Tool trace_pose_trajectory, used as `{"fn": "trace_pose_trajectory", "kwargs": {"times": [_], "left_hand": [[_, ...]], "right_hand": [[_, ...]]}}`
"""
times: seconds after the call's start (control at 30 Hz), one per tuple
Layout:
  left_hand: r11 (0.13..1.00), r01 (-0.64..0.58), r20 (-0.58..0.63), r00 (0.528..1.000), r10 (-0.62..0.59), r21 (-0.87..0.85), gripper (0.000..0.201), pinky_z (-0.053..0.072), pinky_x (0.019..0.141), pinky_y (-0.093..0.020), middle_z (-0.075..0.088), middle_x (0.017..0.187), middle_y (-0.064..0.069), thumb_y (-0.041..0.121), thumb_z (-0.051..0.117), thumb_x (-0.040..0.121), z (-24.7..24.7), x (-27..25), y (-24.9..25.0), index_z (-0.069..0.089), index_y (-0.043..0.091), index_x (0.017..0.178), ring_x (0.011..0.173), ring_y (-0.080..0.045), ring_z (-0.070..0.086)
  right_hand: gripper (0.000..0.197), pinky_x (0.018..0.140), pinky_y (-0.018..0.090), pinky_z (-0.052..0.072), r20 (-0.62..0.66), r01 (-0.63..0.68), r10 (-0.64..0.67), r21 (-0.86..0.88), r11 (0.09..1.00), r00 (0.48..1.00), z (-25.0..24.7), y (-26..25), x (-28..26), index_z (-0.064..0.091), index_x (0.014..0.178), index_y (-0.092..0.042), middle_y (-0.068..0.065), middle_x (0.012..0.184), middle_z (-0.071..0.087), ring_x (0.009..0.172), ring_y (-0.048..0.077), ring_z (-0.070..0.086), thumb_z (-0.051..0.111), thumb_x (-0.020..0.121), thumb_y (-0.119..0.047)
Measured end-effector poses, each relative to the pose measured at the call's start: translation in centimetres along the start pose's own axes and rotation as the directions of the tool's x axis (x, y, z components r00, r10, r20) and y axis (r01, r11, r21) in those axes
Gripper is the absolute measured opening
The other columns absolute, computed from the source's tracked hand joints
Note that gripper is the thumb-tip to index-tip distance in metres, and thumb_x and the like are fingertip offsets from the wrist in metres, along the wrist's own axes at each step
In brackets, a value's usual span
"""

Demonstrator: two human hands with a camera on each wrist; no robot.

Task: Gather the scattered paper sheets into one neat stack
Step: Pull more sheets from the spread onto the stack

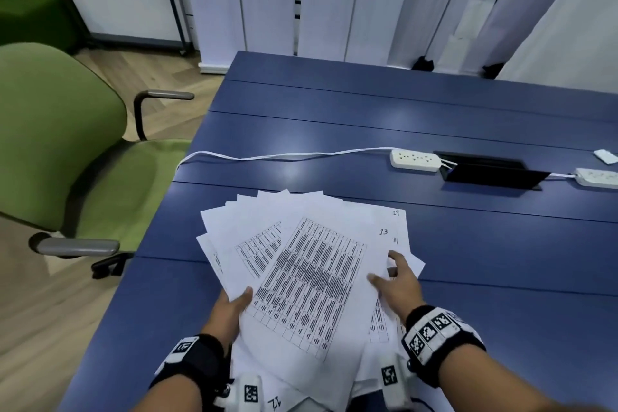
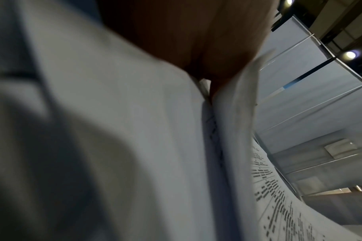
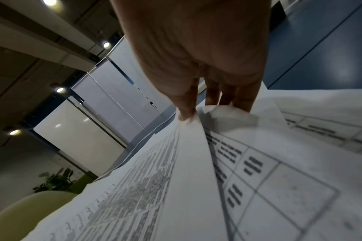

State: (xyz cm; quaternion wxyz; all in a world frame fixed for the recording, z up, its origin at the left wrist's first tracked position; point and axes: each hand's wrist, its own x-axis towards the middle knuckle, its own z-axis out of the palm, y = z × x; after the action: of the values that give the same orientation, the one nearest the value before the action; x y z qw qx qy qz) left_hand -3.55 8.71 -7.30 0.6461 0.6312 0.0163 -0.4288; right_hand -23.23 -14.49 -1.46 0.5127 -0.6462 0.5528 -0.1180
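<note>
Several white printed paper sheets (image 1: 311, 271) lie fanned out and overlapping at the near left of the blue table (image 1: 485, 254). Handwritten numbers mark some corners. My left hand (image 1: 239, 301) grips the fan's near left side, thumb on top and fingers hidden beneath. In the left wrist view the sheets (image 2: 134, 146) fill the frame under the left hand (image 2: 196, 40). My right hand (image 1: 388, 269) holds the right edge of the upper sheets. In the right wrist view the right hand (image 3: 213, 104) has its thumb pressed on the sheets (image 3: 176, 187) and its fingers tucked behind a curled edge.
A green armchair (image 1: 67, 150) stands close to the table's left edge. A white cable (image 1: 267, 155) runs across the table to a power strip (image 1: 414, 160) beside a black cable hatch (image 1: 491, 174). A second strip (image 1: 597, 177) lies at the far right.
</note>
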Motion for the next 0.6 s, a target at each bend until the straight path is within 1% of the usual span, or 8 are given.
{"fn": "trace_pose_trajectory", "kwargs": {"times": [0.07,0.1,0.17,0.23,0.3,0.4,0.53,0.6], "left_hand": [[1.0,0.011,0.016,1.0,-0.011,0.016,0.033,0.04,0.106,-0.046,0.058,0.134,-0.005,0.014,0.052,0.098,-0.2,0.0,0.0,0.046,0.022,0.13,0.118,-0.025,0.057],[1.0,0.005,0.012,1.0,-0.006,0.018,0.034,0.039,0.106,-0.042,0.054,0.137,-0.001,0.016,0.052,0.098,-0.3,-0.1,0.1,0.044,0.023,0.131,0.119,-0.021,0.054],[1.0,-0.019,-0.002,1.0,0.019,0.017,0.044,0.033,0.106,-0.035,0.047,0.142,0.001,0.019,0.05,0.099,-0.2,-0.1,0.2,0.036,0.02,0.141,0.122,-0.017,0.046],[1.0,-0.014,0.004,1.0,0.014,0.001,0.052,0.029,0.106,-0.033,0.044,0.14,0.001,0.018,0.048,0.1,0.2,-0.2,0.5,0.028,0.011,0.148,0.132,-0.02,0.04],[1.0,-0.012,0.003,1.0,0.012,0.007,0.052,0.028,0.105,-0.032,0.041,0.131,0.005,0.015,0.046,0.101,0.3,-0.3,0.8,0.026,0.006,0.148,0.136,-0.022,0.037],[0.998,-0.023,-0.043,0.999,0.025,0.053,0.05,0.027,0.111,-0.035,0.042,0.141,0.003,0.016,0.048,0.1,0.2,0.3,0.3,0.03,0.007,0.146,0.13,-0.018,0.042],[0.991,-0.081,-0.065,0.994,0.088,0.105,0.048,0.031,0.108,-0.031,0.047,0.143,-0.004,0.025,0.048,0.1,0.4,0.2,0.3,0.037,0.01,0.144,0.132,-0.02,0.043],[0.977,-0.114,-0.035,0.992,0.122,0.178,0.061,0.028,0.111,-0.031,0.045,0.144,0.001,0.046,0.05,0.096,0.5,0.2,0.1,0.035,0.013,0.146,0.135,-0.018,0.04]], "right_hand": [[0.011,0.067,0.026,0.039,-0.076,0.048,-0.056,-0.11,0.993,0.995,0.4,-0.4,0.9,0.055,0.088,-0.018,-0.002,0.076,0.052,0.078,0.021,0.052,0.065,0.087,-0.013],[0.022,0.063,0.028,0.035,-0.106,0.058,-0.076,-0.159,0.986,0.991,0.5,-0.4,1.4,0.047,0.073,-0.017,-0.001,0.07,0.047,0.072,0.021,0.047,0.061,0.089,-0.013],[0.037,0.06,0.029,0.031,-0.13,0.021,-0.048,-0.204,0.979,0.99,0.7,-0.4,2.4,0.032,0.064,-0.02,-0.001,0.069,0.044,0.069,0.02,0.043,0.053,0.092,-0.007],[0.028,0.068,0.028,0.031,-0.114,-0.016,-0.017,-0.278,0.96,0.993,0.6,-0.5,3.1,0.038,0.069,-0.015,0.007,0.079,0.052,0.082,0.026,0.05,0.047,0.093,-0.003],[0.01,0.076,0.03,0.035,-0.054,-0.018,-0.002,-0.368,0.93,0.999,0.2,-0.6,3.5,0.046,0.084,-0.003,0.021,0.098,0.059,0.099,0.034,0.055,0.045,0.094,-0.004],[0.025,0.093,0.033,0.038,-0.035,-0.031,0.019,-0.373,0.927,0.999,0.4,-1.4,4.0,0.048,0.117,0.005,0.026,0.125,0.054,0.117,0.037,0.051,0.041,0.098,-0.009],[0.03,0.087,0.028,0.037,-0.022,-0.025,0.019,-0.31,0.951,1.0,2.7,-2.9,3.4,0.041,0.125,0.001,0.024,0.126,0.053,0.115,0.035,0.052,0.044,0.096,-0.005],[0.034,0.089,0.026,0.036,0.026,0.02,-0.012,-0.337,0.941,1.0,4.6,-3.5,2.8,0.041,0.128,0.001,0.022,0.131,0.05,0.119,0.033,0.049,0.044,0.095,-0.003]]}}
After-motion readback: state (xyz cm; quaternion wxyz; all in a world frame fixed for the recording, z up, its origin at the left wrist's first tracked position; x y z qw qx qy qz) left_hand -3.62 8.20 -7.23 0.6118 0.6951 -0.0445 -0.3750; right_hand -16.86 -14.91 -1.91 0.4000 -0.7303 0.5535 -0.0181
